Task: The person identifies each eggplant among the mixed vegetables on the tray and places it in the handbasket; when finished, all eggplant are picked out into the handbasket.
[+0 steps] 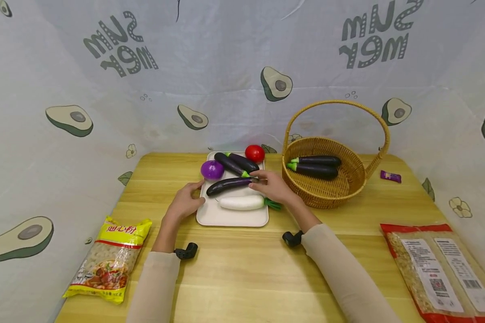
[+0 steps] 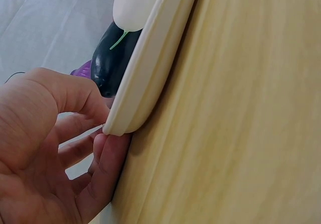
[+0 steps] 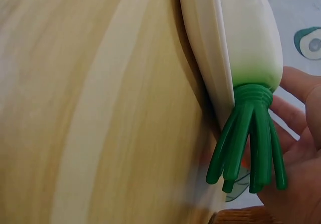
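Observation:
A white tray (image 1: pixel 230 220) holds a purple onion (image 1: pixel 212 170), a red tomato (image 1: pixel 255 153), a white radish (image 1: pixel 241 202) with green stalks (image 3: pixel 253 133), and three eggplants. My left hand (image 1: pixel 184 200) grips the tray's left rim; in the left wrist view the thumb and fingers (image 2: pixel 113 158) meet at the rim (image 2: pixel 120 118). My right hand (image 1: pixel 272 186) pinches the stem end of the front eggplant (image 1: pixel 228 185), which lies just behind the radish. That contact is hidden behind the radish in the right wrist view.
To the tray's right stands a wicker basket (image 1: pixel 327 199) with a tall handle and two eggplants (image 1: pixel 317 170) inside. A small purple packet (image 1: pixel 390 176) lies beyond it. Food bags lie at the left (image 1: pixel 109 264) and right (image 1: pixel 436 273) edges of the wooden table (image 1: pixel 242 278).

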The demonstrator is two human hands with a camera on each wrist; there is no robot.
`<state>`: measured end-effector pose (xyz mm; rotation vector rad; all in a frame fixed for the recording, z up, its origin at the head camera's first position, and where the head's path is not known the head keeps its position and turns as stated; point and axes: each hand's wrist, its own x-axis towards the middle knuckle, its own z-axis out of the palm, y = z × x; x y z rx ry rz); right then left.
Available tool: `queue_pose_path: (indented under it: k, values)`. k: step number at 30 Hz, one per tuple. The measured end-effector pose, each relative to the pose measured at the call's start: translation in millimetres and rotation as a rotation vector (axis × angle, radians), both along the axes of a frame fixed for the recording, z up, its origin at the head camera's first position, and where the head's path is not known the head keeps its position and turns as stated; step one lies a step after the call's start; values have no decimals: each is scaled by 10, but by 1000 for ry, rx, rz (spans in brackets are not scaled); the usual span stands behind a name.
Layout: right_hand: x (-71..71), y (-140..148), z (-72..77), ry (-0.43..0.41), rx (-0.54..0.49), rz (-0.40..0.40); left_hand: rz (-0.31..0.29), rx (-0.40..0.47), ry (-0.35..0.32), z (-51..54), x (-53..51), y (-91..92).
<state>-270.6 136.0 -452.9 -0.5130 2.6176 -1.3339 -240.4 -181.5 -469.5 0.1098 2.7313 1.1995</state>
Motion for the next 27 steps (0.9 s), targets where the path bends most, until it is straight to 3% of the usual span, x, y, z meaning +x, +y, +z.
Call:
queue_pose_path:
  k: [13, 27]
  values:
    - [-37, -125, -7, 73, 138, 36, -12, -7, 26, 16, -4, -5]
    - [-60, -261, -27, 54, 238, 46, -19, -22, 27, 17, -2, -7]
